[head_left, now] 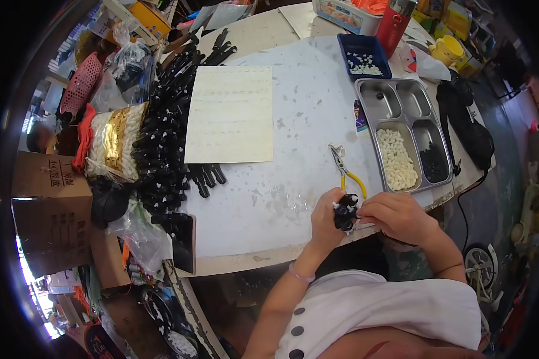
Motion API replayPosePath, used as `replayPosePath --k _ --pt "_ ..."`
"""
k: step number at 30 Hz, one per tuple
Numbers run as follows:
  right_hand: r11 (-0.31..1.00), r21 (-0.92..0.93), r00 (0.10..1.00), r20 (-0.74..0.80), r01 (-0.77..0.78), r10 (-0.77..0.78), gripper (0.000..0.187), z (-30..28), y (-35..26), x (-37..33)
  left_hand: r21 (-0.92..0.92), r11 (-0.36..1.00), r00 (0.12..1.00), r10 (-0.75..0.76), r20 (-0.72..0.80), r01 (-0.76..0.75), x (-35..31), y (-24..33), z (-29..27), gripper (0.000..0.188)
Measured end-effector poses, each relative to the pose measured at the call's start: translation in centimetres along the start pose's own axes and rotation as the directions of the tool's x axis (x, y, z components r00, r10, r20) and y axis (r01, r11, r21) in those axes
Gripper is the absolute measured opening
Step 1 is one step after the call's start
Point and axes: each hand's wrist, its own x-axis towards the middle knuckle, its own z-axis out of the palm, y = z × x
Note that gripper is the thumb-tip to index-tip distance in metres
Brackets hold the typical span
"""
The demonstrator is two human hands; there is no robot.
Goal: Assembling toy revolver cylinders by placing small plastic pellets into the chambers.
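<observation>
My left hand (322, 222) is wrapped round a small bunch of black plastic parts (345, 216) with white tips, just over the table's near edge. The fingers of my right hand (402, 216) are pinched together against the bunch's right side; what they hold is too small to make out. Just beyond both hands lie pliers (356, 179) with yellow handles. To the right stands a metal compartment tray (403, 121). It holds small white pieces (395, 160) and small black pieces (435, 163) in separate compartments.
A long heap of black parts (161, 137) with white bits covers the table's left side, beside a cream sheet (229, 113). Near the front left edge lies a dark phone-like slab (184, 245). A blue tray (384, 55) and red bottle (393, 29) stand at the back right.
</observation>
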Motion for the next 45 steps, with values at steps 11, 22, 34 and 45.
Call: replayPosePath --k 11,22,34,45 --pt "0.586 -0.728 0.927 0.357 0.355 -0.118 0.008 -1.8 -3.7 2.3 0.103 0.988 0.99 0.124 -0.068 -0.116 0.6 0.9 0.2 0.053" --pt "0.63 -0.744 0.946 0.321 0.222 0.045 0.011 -0.5 -4.6 1.8 0.161 0.984 0.997 0.079 -0.024 -0.074 0.1 0.4 0.5 0.048" --pt "0.72 -0.585 0.925 -0.178 -0.373 0.335 0.019 -1.5 12.4 -2.1 0.206 0.978 0.998 0.04 -0.049 -0.029 0.2 0.6 0.6 0.043" --pt "0.937 0.232 0.905 -0.277 -0.262 0.322 0.009 -2.5 1.1 0.3 0.191 0.976 0.988 0.127 -0.088 -0.109 0.3 0.2 0.5 0.05"
